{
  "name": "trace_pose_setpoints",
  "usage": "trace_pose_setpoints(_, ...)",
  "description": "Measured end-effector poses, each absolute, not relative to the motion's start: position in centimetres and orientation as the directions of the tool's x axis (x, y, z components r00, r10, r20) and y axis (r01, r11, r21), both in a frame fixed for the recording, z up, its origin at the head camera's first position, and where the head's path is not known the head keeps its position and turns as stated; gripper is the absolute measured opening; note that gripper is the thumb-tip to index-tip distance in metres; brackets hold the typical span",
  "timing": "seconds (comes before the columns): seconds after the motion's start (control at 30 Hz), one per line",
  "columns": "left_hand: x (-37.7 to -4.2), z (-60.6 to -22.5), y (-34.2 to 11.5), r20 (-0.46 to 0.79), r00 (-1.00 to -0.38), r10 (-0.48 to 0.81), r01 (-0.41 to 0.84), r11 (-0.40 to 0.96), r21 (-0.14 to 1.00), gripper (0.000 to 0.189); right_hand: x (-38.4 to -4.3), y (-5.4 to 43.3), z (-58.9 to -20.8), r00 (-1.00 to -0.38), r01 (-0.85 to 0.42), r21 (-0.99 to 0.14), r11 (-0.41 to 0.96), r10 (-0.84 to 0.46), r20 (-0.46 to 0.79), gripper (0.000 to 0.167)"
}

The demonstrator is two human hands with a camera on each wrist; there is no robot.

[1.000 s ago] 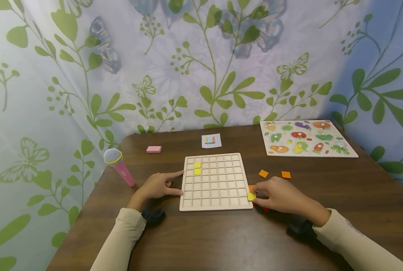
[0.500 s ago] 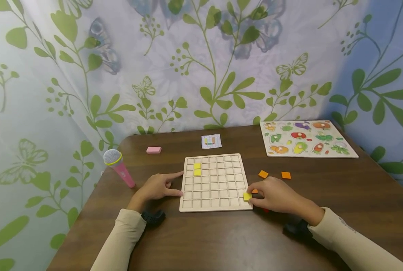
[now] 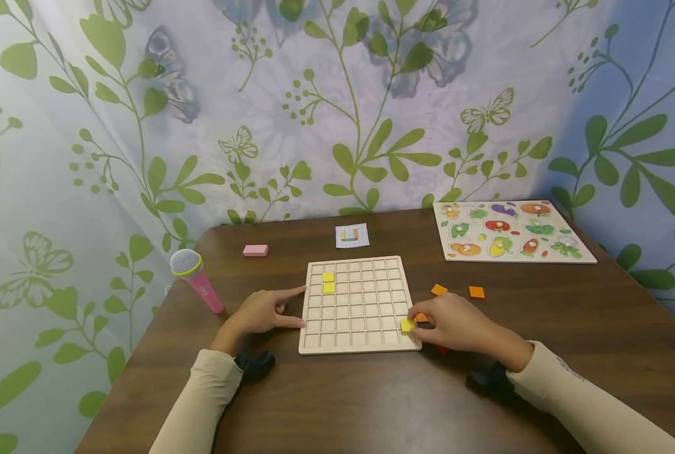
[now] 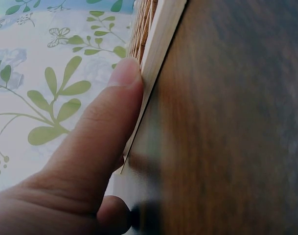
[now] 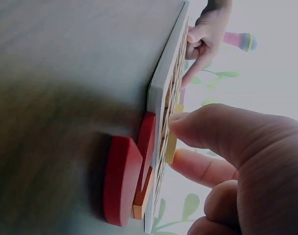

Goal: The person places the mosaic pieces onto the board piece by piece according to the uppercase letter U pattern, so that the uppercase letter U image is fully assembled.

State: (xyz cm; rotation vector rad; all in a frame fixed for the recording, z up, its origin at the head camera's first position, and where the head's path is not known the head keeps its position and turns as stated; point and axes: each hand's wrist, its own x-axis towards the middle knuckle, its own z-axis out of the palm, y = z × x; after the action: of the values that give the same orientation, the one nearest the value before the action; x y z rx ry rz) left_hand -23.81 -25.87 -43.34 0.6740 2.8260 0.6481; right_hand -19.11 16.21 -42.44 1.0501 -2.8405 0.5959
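Note:
A square wooden grid board (image 3: pixel 357 321) lies on the brown table. Two yellow tiles (image 3: pixel 328 287) sit one behind the other in cells near its far left corner. My right hand (image 3: pixel 456 320) pinches another yellow tile (image 3: pixel 407 325) between thumb and index finger, over the cells by the board's near right corner. In the right wrist view this yellow tile (image 5: pixel 171 147) is at the grid surface. My left hand (image 3: pixel 259 311) touches the board's left edge with thumb and index finger stretched out. Beside the right edge, partly under my right hand, are red tiles (image 5: pixel 123 178) and an orange tile (image 5: pixel 143 196).
Two orange tiles (image 3: pixel 476 292) lie beyond my right hand. A pink toy microphone (image 3: pixel 203 290) is left of my left hand. Farther back are a pink block (image 3: pixel 255 251), a small patterned card (image 3: pixel 351 236) and a vegetable puzzle board (image 3: pixel 510 243). A patterned curtain hangs behind the table.
My right hand has carried the yellow tile leftward from the board's right edge onto the grid's near right part. My left hand has stayed at the left edge.

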Motion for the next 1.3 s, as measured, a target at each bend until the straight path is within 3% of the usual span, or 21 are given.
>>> trace_pose_setpoints(0.5, -23.7, -43.1, -25.9, -0.051, -0.891, 0.452, 0.387, 0.812, 0.436, 0.084, -20.5, 12.3, -41.9, -0.713, -0.692, -0.355, 0.628, -0.672, 0.2, 0.015)
trace_pose_setpoints(1.3, -23.8, -43.1, -25.8, -0.072, -0.89, 0.45, 0.378, 0.817, 0.435, 0.085, -22.7, 7.5, -42.1, -0.735, -0.675, -0.36, 0.644, -0.632, 0.248, 0.018)
